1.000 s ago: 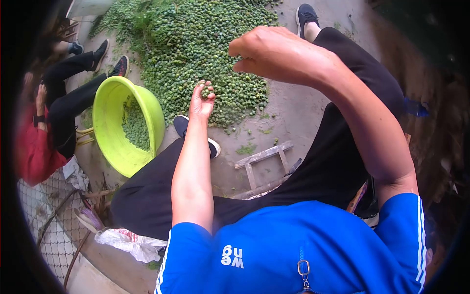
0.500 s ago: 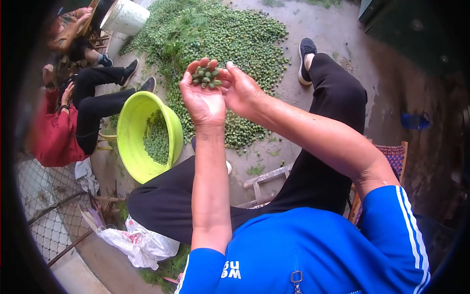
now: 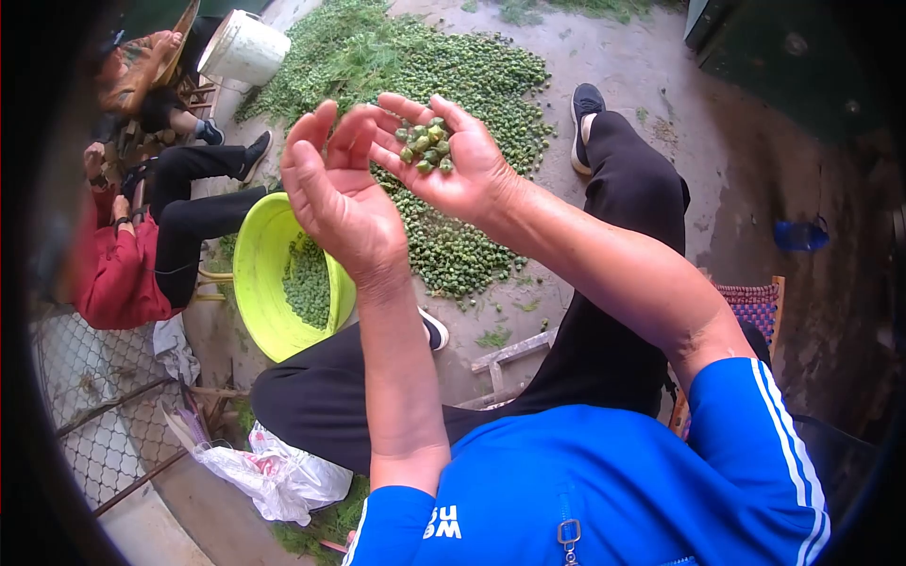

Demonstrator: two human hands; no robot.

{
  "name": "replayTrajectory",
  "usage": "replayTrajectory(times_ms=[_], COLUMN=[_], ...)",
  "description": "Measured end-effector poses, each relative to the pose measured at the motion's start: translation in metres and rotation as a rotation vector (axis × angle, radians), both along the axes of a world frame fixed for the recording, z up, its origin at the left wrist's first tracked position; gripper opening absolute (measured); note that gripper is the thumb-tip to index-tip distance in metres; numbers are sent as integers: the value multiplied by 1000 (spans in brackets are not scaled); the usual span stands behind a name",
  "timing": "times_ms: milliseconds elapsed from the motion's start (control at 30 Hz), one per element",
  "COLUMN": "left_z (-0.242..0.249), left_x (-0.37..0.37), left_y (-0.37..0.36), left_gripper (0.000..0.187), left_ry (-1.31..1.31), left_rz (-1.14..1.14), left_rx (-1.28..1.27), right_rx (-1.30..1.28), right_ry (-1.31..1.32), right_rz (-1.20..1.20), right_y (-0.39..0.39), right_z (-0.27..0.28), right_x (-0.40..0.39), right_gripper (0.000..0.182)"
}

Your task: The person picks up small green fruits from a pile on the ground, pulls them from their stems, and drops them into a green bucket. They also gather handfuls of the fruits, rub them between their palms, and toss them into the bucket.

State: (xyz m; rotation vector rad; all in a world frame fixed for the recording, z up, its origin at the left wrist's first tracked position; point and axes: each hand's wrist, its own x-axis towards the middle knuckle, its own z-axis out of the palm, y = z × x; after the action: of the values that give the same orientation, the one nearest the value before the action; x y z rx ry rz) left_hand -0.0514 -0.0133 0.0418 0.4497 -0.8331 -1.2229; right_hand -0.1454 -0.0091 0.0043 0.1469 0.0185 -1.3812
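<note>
A small heap of green pods (image 3: 427,143) sits on the upturned palm of the right hand (image 3: 464,168), some of it reaching out over the fingers. That hand is cupped, its fingers stretched and a little apart, so the pods rest on it rather than being squeezed. Half a second ago the heap lay in the left hand with the right beside it; now it has passed across. The left hand (image 3: 347,203) carries nothing visible, its fingers loosely bent and apart, its palm turned toward the right. Its fingertips come close to those of the right hand; whether they touch I cannot tell. For the work, this likely means that the left hand is free while the right bears the whole handful.

Below and beyond both hands spreads a wide pile of similar pods (image 3: 477,80), with feathery green sprigs (image 3: 363,68) on its far part. Just below the left hand, toward its outer side, stands a yellow-green basin (image 3: 260,294) with more pods (image 3: 307,288) inside. Farther out on the left hand's side is a co-worker's red sleeve (image 3: 123,274), and beyond that side, past the hands, a white bucket (image 3: 243,49).
</note>
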Motion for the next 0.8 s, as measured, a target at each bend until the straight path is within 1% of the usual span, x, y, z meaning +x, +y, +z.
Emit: replayTrajectory(times_ms=[33, 67, 100, 133, 200, 267, 333, 400, 467, 500, 567, 700, 767, 800], left_z=[-3, -6, -5, -8, -18, -23, -22, -20, -22, -21, -18, -21, -16, -14], left_x=[11, 17, 15, 19, 25, 26, 25, 27, 32, 32, 31, 32, 26, 22], left_y=[0, 1, 5, 6, 7, 9, 10, 7, 3, 3, 4, 2, 11, 16], left_gripper=[30, 27, 22, 22, 18, 15, 15, 16, 16, 16, 17, 25, 25, 25], left_ry=[-182, -365, -363, -367, -535, -533, -628, -642, -743, -744, -952, -1026, -972, -972], left_rz=[-4, -9, -3, -1, 40, 40, 108, 130, 182, 182, 267, 284, 169, 168], left_rx=[-32, -65, -56, -58, -36, -26, -39, -34, -90, -90, -208, -289, -264, -263], right_rx=[-52, -54, -101, -149, -162, -179, -175, -138, -130, -120, -153, -188, -150, -111], right_ry=[-3, -5, -47, -89, -101, -44, -41, -41, -35, -28, -8, 11, 10, 11], right_rz=[19, 18, 38, 61, 74, 89, 87, 76, 83, 89, 91, 101, 104, 108], right_y=[0, -1, -1, -1, 0, 1, 2, 0, -1, -1, -3, -4, -2, 0], right_z=[-2, -5, -5, -6, -7, -7, -5, -5, -6, -7, -12, -13, -9, -6], right_x=[-3, -5, -5, -4, -3, -3, -2, 0, 1, 1, 1, 2, 2, 1], right_gripper=[52, 52, 54, 57, 59, 59, 60, 61, 60, 59, 60, 61, 60, 59])
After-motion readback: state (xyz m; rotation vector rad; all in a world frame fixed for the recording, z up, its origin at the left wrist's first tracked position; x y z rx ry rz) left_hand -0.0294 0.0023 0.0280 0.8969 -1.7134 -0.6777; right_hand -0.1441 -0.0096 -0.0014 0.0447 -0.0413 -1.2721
